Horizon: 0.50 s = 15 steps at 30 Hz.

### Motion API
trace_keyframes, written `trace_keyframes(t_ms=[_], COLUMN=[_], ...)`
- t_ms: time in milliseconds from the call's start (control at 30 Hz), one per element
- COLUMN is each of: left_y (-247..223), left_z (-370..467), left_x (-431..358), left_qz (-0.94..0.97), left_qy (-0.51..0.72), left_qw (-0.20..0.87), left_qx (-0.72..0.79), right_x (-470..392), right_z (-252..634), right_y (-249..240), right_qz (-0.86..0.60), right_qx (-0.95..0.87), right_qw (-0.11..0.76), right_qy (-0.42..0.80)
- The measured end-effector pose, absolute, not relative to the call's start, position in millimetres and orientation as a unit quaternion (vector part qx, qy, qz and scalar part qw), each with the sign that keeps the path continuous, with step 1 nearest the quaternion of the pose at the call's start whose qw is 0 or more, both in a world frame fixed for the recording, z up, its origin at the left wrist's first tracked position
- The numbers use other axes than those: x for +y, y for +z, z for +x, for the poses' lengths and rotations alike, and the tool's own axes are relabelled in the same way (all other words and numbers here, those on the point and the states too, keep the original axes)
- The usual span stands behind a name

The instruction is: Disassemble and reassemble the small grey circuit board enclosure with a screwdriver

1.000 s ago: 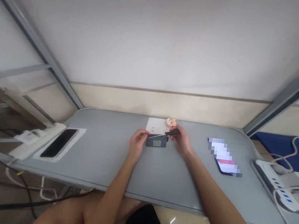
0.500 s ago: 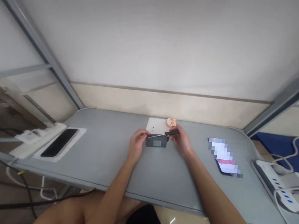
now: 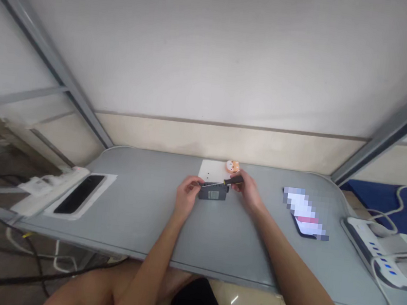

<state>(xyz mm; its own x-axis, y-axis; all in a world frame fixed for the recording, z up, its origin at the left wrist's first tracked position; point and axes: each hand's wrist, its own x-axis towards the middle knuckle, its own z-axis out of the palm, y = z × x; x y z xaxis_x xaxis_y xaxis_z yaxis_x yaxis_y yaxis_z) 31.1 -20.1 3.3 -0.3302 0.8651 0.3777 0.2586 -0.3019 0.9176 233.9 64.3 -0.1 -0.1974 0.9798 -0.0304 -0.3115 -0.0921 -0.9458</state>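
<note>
A small dark grey box (image 3: 213, 193) with vent slots along its top edge and a pale label on the side facing me is in the middle of the desk. My right hand (image 3: 246, 189) is wrapped round the black handle of a screwdriver (image 3: 234, 180). Its thin metal shaft slants left and down across the box's top edge. At the box's left end, by the screwdriver tip, the fingertips of my left hand (image 3: 188, 192) are pinched together. What lies between them is too small to make out. Behind the box, a white sheet (image 3: 212, 167) carries a few small dark specks.
An orange-and-white animal-face trinket (image 3: 232, 166) sits at the sheet's corner. A dark phone (image 3: 80, 194) and a white power strip (image 3: 50, 191) lie left. A lit phone (image 3: 304, 213) and another power strip (image 3: 379, 253) with cables are right. Metal posts flank the desk (image 3: 139, 204).
Very little differs. The whole view has shifted slightly. Both hands, the screwdriver and the box keep nearly the same positions relative to each other.
</note>
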Motion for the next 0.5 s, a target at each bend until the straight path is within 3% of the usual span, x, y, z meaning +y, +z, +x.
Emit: trace_keyframes(t_ms=[300,500], left_y=[-8.1,-3.3], left_z=[34.7,29.4], left_x=[-18.3,-21.7], left_qz=[0.536,0.552], left_qy=[0.602,0.598], left_qw=[0.188,0.203], left_qx=[0.561,0.544], right_x=[69.8,66.7], right_z=[236.0,233.0], right_y=[-2.4,-5.8], right_qz=[-0.402,-0.456], right_qx=[-0.424,-0.512], right_qw=[0.56,0.508], right_qy=[0.587,0.521])
